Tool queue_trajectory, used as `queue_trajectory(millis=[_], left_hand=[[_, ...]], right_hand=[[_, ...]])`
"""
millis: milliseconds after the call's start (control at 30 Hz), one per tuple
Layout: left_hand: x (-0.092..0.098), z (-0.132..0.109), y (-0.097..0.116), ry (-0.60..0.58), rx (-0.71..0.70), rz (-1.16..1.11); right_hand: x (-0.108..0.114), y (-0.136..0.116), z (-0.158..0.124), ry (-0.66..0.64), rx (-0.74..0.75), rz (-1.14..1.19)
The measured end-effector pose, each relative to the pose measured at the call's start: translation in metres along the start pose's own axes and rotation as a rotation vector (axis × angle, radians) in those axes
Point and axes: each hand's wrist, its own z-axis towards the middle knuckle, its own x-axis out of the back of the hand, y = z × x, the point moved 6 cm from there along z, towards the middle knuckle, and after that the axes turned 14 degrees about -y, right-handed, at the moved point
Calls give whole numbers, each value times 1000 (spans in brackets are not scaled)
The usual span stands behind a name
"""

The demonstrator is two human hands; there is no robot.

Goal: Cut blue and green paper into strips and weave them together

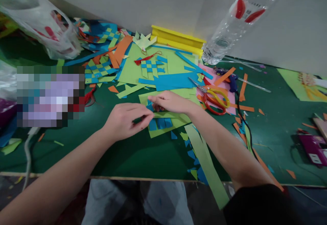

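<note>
My left hand (128, 117) is closed in a pinch on the left end of a narrow light-green paper strip (170, 115). My right hand (170, 101) reaches across from the right, its fingers closed on the upper end of a blue paper strip (150, 105); the fingertips partly hide it. Beneath both hands lies a light-green paper sheet (157, 132). Several blue paper strips (160, 123) stick out below the green strip, side by side. Just beyond, a blue paper sheet (171, 81) rests on more green paper.
Scissors (216, 99) with red and yellow handles lie right of my hands, near a dark-blue glue gun (233, 82). Woven paper fish (150, 67) lie further back. A plastic bottle (237, 22) stands by the wall. A blurred-out phone-like object (51, 95) is at left; scraps litter the green table (122, 162).
</note>
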Motion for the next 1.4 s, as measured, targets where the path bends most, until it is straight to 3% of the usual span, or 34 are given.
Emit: queue_trajectory(millis=[133, 200, 267, 367, 633, 833, 1000, 1233, 1400], left_hand=[[13, -2, -7, 195, 152, 107], [15, -3, -11, 237, 199, 117], [11, -2, -15, 186, 220, 106], [-4, 2, -17, 11, 181, 103], [-28, 6, -13, -222, 58, 132], [-34, 6, -13, -293, 38, 65], [-37, 6, -14, -302, 36, 83], [-42, 3, -18, -281, 15, 76], [-44, 3, -19, -305, 10, 83]], right_hand=[[-2, 0, 0, -21, 1, 12], [-3, -1, -1, -25, 2, -18], [-5, -2, -2, -35, 18, -36], [-7, -2, -2, -19, 69, -1], [12, -3, -38, 396, 223, 27], [13, 4, -65, 361, 176, -339], [10, 16, -62, 299, 198, -558], [2, 20, -55, 225, 260, -641], [2, 19, -58, 284, 251, -656]])
